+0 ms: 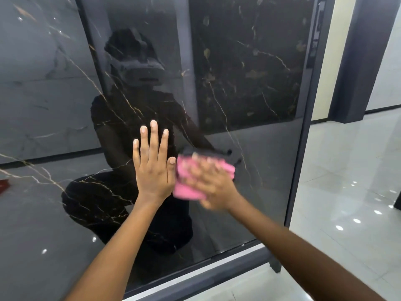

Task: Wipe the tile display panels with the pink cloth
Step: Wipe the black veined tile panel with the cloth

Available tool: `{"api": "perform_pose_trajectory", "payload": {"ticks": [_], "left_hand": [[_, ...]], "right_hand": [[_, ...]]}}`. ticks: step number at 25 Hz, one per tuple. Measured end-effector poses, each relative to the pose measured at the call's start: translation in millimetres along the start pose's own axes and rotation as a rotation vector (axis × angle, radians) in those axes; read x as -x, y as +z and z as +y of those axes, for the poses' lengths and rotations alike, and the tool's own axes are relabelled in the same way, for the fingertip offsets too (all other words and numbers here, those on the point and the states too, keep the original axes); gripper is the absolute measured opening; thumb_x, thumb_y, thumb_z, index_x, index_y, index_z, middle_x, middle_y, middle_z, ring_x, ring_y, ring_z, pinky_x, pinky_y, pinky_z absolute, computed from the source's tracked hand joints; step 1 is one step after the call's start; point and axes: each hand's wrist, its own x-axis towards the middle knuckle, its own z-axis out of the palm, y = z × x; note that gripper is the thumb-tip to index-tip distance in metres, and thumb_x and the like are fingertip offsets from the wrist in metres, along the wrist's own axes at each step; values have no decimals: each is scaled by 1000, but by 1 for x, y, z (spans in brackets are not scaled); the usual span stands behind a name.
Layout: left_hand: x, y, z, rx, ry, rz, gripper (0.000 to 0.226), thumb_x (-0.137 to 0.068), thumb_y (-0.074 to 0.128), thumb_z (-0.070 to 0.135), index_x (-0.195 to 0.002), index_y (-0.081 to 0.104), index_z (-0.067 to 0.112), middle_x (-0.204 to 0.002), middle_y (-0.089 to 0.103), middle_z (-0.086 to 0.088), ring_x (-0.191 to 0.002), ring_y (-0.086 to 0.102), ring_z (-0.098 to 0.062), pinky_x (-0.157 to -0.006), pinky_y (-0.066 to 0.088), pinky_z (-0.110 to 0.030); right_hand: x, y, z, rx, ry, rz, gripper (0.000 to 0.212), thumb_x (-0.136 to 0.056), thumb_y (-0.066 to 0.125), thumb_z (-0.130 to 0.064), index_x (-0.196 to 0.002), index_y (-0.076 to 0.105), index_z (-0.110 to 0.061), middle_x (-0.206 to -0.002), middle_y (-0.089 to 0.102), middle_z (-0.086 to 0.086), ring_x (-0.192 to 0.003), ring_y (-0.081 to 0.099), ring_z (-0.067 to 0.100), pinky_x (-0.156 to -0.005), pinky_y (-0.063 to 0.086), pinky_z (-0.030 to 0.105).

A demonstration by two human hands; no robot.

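A glossy black marble-look tile display panel (pixel 249 101) with thin gold veins fills most of the view, upright in a dark grey frame. My left hand (pixel 153 164) lies flat against it, fingers spread and pointing up, holding nothing. Just to its right my right hand (pixel 213 185) presses the pink cloth (pixel 186 190) against the panel; that hand and the cloth are motion-blurred. The cloth shows above and left of my fingers. The panel mirrors my crouched figure.
A second dark tile panel (pixel 39 83) stands at the left. The frame's bottom rail (pixel 217 270) and right post (pixel 301 148) edge the panel. Shiny white floor tiles (pixel 347 192) spread to the right, with a dark pillar (pixel 351 61) behind.
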Motion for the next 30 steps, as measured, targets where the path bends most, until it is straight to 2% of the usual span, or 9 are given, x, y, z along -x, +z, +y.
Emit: {"api": "perform_pose_trajectory", "payload": {"ticks": [3, 5, 8, 11, 13, 17, 24, 27, 30], "left_hand": [[28, -2, 14, 63, -86, -66, 56, -99, 30, 29, -151, 26, 7, -162, 8, -9, -151, -2, -21, -121, -5, -43], [68, 7, 25, -23, 12, -136, 64, -96, 35, 30, -155, 15, 14, -164, -4, -3, -151, -4, -21, -119, -5, -46], [99, 29, 24, -135, 96, -156, 61, -103, 23, 36, -156, -1, 19, -163, -10, 1, -150, -8, -23, -119, -3, -45], [99, 38, 22, -194, 65, -115, 58, -105, 17, 38, -156, 0, 17, -163, -10, -3, -150, -8, -26, -119, -3, -46], [103, 39, 22, -216, 81, -93, 62, -103, 24, 38, -156, 1, 15, -163, -10, -4, -150, -8, -27, -120, -3, -47], [107, 42, 20, -254, 87, -76, 62, -103, 26, 36, -157, 4, 13, -164, -8, -7, -150, -8, -29, -119, -2, -48], [108, 44, 20, -267, 90, -80, 62, -103, 27, 36, -157, 4, 14, -164, -8, -5, -150, -8, -27, -121, -5, -46], [109, 45, 20, -254, 85, -79, 62, -104, 26, 36, -157, 3, 14, -163, -9, -5, -150, -9, -27, -120, -5, -46], [109, 44, 20, -249, 83, -83, 60, -105, 24, 36, -157, 1, 15, -163, -11, -4, -150, -11, -26, -120, -7, -45]], "right_hand": [[92, 4, -7, 82, -433, -416, 92, -70, 69, -20, -149, 21, -26, -158, 22, -1, -149, -3, 24, -120, -8, 42], [91, -13, 35, 49, -405, -391, 92, -68, 74, -18, -147, 27, -24, -156, 26, 1, -148, 9, 27, -121, -1, 43], [31, -48, 125, 45, 49, -18, 71, -73, 55, -17, -142, 38, -21, -149, 33, 13, -139, 28, 35, -115, 17, 45], [22, -46, 140, -55, 635, 249, 75, -76, 56, -18, -147, 31, -24, -153, 29, 17, -146, 17, 28, -112, 20, 33], [79, -16, 80, -99, 819, 187, 84, -75, 54, -22, -152, 20, -30, -159, 16, 11, -149, 6, 22, -114, 20, 39], [181, 12, -15, -99, 787, -99, 90, -80, 53, -32, -154, 2, -37, -162, -8, -6, -149, -6, 17, -101, 33, 69], [90, -31, 141, -119, 1053, 303, 73, -78, 57, -15, -147, 32, -16, -155, 26, 15, -142, 26, 31, -112, 30, 38], [161, -5, 73, -336, 1502, 360, 73, -80, 52, -10, -148, 27, -8, -154, 28, 19, -141, 29, 30, -117, 26, 40], [199, 7, -17, -623, 1947, 203, 66, -94, 53, -1, -150, 18, -1, -148, 31, 26, -136, 34, 39, -107, 28, 29]]}}
